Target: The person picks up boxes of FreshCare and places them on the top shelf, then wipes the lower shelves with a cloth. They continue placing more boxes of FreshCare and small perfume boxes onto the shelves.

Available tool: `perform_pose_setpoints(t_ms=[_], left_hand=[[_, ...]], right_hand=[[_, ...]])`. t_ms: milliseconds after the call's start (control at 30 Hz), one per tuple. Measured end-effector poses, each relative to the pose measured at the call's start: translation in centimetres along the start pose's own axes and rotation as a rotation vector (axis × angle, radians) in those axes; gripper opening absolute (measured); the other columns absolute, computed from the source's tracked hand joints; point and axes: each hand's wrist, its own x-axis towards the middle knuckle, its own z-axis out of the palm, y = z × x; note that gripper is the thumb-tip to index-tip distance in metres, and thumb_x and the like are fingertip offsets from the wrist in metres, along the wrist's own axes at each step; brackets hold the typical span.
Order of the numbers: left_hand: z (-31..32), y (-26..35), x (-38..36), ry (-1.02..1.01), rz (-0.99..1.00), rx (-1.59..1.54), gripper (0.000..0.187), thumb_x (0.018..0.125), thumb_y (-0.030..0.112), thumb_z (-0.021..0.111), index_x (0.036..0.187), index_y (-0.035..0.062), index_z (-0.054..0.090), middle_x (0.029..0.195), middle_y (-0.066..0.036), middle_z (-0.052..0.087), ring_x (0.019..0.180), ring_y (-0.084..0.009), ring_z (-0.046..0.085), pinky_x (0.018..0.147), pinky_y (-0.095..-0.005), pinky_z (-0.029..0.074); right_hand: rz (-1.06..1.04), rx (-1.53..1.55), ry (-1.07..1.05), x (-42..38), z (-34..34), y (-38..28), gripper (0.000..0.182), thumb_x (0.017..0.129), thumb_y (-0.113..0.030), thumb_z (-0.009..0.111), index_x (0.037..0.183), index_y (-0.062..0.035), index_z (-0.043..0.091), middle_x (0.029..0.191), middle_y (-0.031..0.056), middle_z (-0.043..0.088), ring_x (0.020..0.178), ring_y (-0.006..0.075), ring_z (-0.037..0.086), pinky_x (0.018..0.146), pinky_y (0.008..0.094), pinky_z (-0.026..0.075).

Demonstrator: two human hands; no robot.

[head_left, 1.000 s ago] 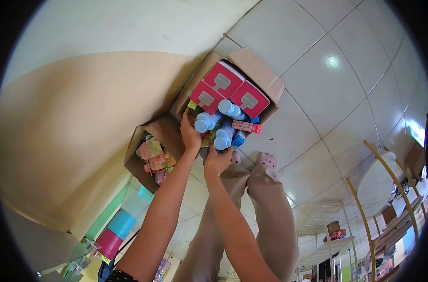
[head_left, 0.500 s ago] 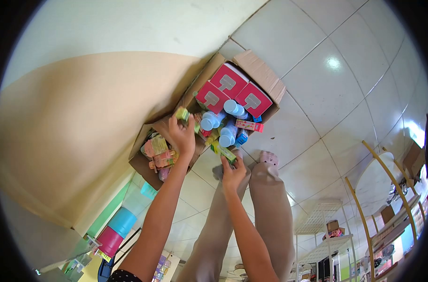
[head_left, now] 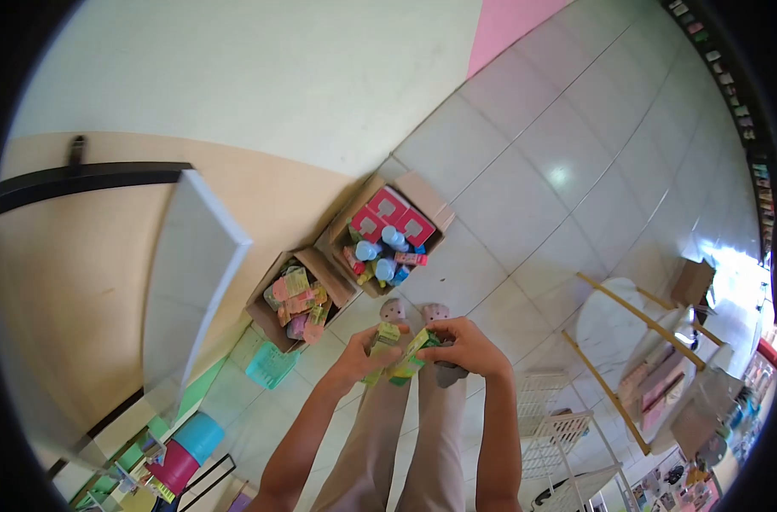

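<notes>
My left hand [head_left: 354,357] is closed round a small yellow-green box [head_left: 385,336], held upright over my legs. Close beside it, my right hand [head_left: 469,346] pinches a green-and-yellow box [head_left: 412,352] by its upper end. The two boxes are tilted towards each other. A dark grey thing [head_left: 451,374] shows under my right fingers. Beyond my hands stands an open carton [head_left: 440,212] with red boxes [head_left: 387,205], white-capped blue bottles [head_left: 367,250] and a pink box [head_left: 411,258]. Left of it, a smaller open carton [head_left: 260,317] contains orange and pink packages [head_left: 296,299].
A turquoise basket [head_left: 272,365] sits on the tiled floor behind the smaller carton. At left a pale panel [head_left: 192,282] juts from the wall. White wire racks [head_left: 546,410] and a round table [head_left: 614,320] with wooden rails are to the right.
Both hands have drawn back from the cartons with the boxes and come together over my legs. My view has risen, so the cartons look smaller and the pale panel shows at left.
</notes>
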Motion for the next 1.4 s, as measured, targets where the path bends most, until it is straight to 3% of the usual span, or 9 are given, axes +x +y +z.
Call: perform_pose_setpoints(t_ms=[333,533,600,667,767,1067,1200,1300,1400], left_hand=[[7.5,8.9,-14.4,-0.067,0.159,-0.125,0.051,0.071,0.028,0.07,0.11,0.0011,0.051,0.098,-0.005,0.058,0.089,-0.0115,0.055,0.077,-0.0265,0.043],[11.2,12.3,-22.8,0.277,0.531,-0.247,0.053,0.072,0.026,0.069,0.115,0.0015,0.048,0.099,-0.005,0.058,0.087,-0.0122,0.055,0.079,-0.0274,0.043],[12.6,12.8,-25.1,0.336,0.599,-0.298,0.05,0.073,0.021,0.069,0.114,0.0014,0.048,0.098,-0.005,0.057,0.086,-0.012,0.055,0.077,-0.0262,0.043],[14.6,13.7,-27.8,0.433,0.723,-0.416,0.044,0.073,0.016,0.068,0.111,0.0015,0.05,0.095,-0.005,0.058,0.084,-0.0113,0.055,0.074,-0.0247,0.044],[15.4,13.9,-30.5,0.581,0.784,-0.575,0.033,0.076,0.008,0.062,0.106,0.0018,0.05,0.093,-0.004,0.057,0.082,-0.011,0.055,0.07,-0.0237,0.045],[17.8,12.2,-37.8,0.785,1.134,-0.644,0.034,0.074,-0.003,0.06,0.106,-0.0009,0.048,0.094,-0.005,0.056,0.082,-0.01,0.054,0.071,-0.0232,0.045],[17.7,13.4,-41.6,1.025,1.255,-0.631,0.046,0.067,-0.006,0.064,0.109,-0.0029,0.046,0.101,-0.008,0.054,0.09,-0.0135,0.053,0.08,-0.0263,0.044],[17.2,13.0,-43.4,1.309,1.438,-0.205,0.064,0.063,-0.003,0.068,0.121,-0.0046,0.038,0.109,-0.014,0.052,0.096,-0.0158,0.052,0.084,-0.0264,0.043],[17.0,13.6,-45.9,1.131,1.487,-0.348,0.065,0.065,0.001,0.07,0.122,-0.0041,0.039,0.111,-0.014,0.053,0.093,-0.0142,0.054,0.078,-0.0248,0.045]], right_hand=[[-0.176,0.148,-0.074,-12.4,5.9,-12.9,0.027,0.075,-0.019,0.065,0.095,-0.0023,0.06,0.079,0.0012,0.058,0.074,0.0067,0.051,0.066,0.0212,0.042],[-0.503,0.973,0.796,-18.4,12.1,-19.3,0.024,0.081,-0.014,0.048,0.103,-0.0061,0.054,0.089,0.0038,0.055,0.078,0.0117,0.053,0.07,0.0258,0.044],[-0.64,0.801,0.659,-21.4,15.4,-21.2,0.027,0.081,-0.008,0.047,0.107,-0.005,0.052,0.095,0.0043,0.056,0.087,0.0152,0.054,0.077,0.0295,0.043],[-0.922,-0.048,0.814,-23.5,18.9,-22.3,0.035,0.076,0.002,0.047,0.111,-0.001,0.051,0.109,0.0115,0.055,0.105,0.0246,0.049,0.085,0.0327,0.037],[-1.15,-0.602,0.778,-26.3,22.5,-22.7,0.039,0.07,0.008,0.05,0.107,0.0004,0.055,0.113,0.0147,0.054,0.107,0.0286,0.05,0.089,0.0339,0.036],[-1.369,-0.593,0.416,-30.3,26.6,-26.0,0.041,0.068,0.008,0.049,0.108,0.0029,0.054,0.114,0.022,0.051,0.108,0.0317,0.049,0.091,0.0365,0.035],[-1.187,-0.127,0.165,-30.7,29.9,-26.8,0.03,0.079,0.005,0.043,0.107,0.006,0.054,0.113,0.0169,0.053,0.104,0.0182,0.049,0.087,0.0281,0.038],[-0.945,0.103,0.016,-31.0,31.6,-26.4,0.028,0.083,0.001,0.042,0.107,0.007,0.053,0.1,0.0114,0.058,0.087,0.0114,0.052,0.081,0.0239,0.04],[-0.901,0.202,-0.108,-30.6,32.1,-26.1,0.03,0.083,0.001,0.043,0.112,0.0048,0.052,0.105,0.011,0.058,0.093,0.0119,0.052,0.083,0.0222,0.038]])
